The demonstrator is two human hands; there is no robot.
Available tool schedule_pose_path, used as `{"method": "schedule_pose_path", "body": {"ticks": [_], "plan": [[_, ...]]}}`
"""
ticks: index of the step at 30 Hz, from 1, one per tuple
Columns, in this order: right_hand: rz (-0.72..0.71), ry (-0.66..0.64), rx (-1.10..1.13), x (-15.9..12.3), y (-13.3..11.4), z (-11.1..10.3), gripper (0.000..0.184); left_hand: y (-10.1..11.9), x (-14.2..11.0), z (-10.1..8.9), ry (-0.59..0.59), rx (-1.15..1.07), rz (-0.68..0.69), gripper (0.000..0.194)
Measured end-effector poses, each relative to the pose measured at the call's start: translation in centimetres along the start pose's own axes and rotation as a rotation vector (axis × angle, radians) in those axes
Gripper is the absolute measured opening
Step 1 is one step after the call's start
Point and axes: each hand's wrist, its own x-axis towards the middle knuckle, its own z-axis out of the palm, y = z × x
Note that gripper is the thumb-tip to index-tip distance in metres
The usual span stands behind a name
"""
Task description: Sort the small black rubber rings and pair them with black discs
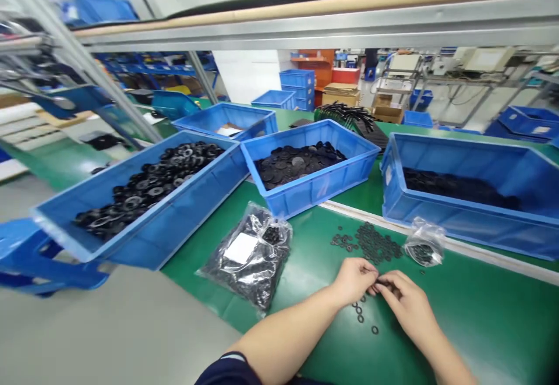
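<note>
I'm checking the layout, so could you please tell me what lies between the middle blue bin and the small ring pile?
In the head view, a pale strip crosses the green tabletop between the middle blue bin and the ring pile.

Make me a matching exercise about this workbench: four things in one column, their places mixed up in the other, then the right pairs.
1. White label
2. Small clear bag
3. Flat black discs
4. Left hand and right hand

A. In the middle one of the three front blue bins
B. Close together over the green table
C. On the large clear bag
D. Just right of the pile of small black rings

Right pairs: 1-C, 2-D, 3-A, 4-B
</note>
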Motion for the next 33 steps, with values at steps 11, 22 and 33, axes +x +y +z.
{"method": "schedule_pose_path", "body": {"ticks": [11, 22, 33], "plan": [[-0.082, 0.164, -0.134, 0.1, 0.8, 0.3, 0.034, -0.2, 0.2, -0.4, -0.047, -0.057, -0.024, 0.042], [-0.009, 0.118, 0.054, 0.8, -0.5, -0.3, 0.020, 1.2, 0.3, -1.1, -0.102, -0.007, -0.040, 0.038], [0.367, 0.318, -0.304, 0.3, 6.4, -5.4, 0.013, 2.1, 1.2, -2.6, 0.077, 0.392, 0.178, 0.021]]}}
